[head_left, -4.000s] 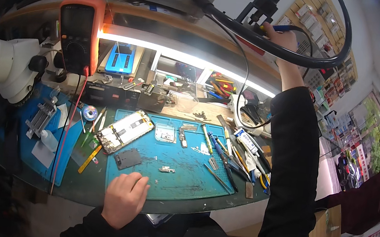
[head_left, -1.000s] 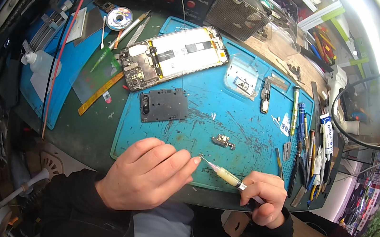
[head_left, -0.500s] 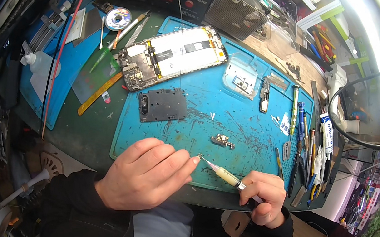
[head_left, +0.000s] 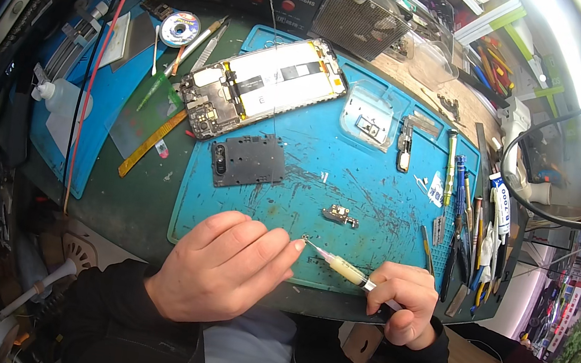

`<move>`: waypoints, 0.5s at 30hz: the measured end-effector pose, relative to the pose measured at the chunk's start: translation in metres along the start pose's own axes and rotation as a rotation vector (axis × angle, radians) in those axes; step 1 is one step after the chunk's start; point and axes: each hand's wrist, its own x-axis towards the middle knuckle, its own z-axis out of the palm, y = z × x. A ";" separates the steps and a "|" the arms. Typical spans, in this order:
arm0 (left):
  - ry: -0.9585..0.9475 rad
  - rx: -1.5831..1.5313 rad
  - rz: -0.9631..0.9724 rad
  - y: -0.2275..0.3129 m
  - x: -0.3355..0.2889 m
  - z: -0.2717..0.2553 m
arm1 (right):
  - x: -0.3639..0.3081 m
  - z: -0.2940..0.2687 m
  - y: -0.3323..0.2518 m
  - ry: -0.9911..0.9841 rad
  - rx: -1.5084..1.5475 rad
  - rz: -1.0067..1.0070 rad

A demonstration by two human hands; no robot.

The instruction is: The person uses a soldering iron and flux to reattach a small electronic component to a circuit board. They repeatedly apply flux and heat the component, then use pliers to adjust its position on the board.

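My right hand is closed around a syringe of pale yellow paste, its thin needle pointing up and left. The needle tip meets a tiny metal part at the fingertips of my left hand. That hand is closed in a pinch on the part, whose kind is too small to make out. Just beyond the needle, a small circuit board lies on the blue mat. Farther back are a dark phone cover plate and an opened phone with its white battery showing.
A clear plastic box and a slim phone module lie toward the back right. Screwdrivers and pliers line the right edge. At the left are a solder wire spool, a yellow strip and a dispenser bottle.
Hardly anything differs. Both hands keep their places, and the needle tip stays at the tiny part.
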 end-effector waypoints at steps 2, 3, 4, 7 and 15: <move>0.013 -0.010 0.001 0.000 0.000 0.001 | 0.000 0.000 0.000 0.002 0.001 0.001; 0.014 -0.010 0.002 0.000 0.000 0.001 | 0.000 0.000 0.000 0.002 -0.001 0.001; 0.015 -0.010 0.004 0.000 0.001 0.001 | 0.000 0.000 0.000 0.003 -0.003 0.001; 0.015 -0.013 0.001 0.000 0.001 0.000 | 0.000 0.000 0.000 0.000 -0.007 0.001; 0.017 -0.016 0.000 0.000 0.001 0.000 | 0.000 -0.001 0.000 -0.011 -0.008 0.007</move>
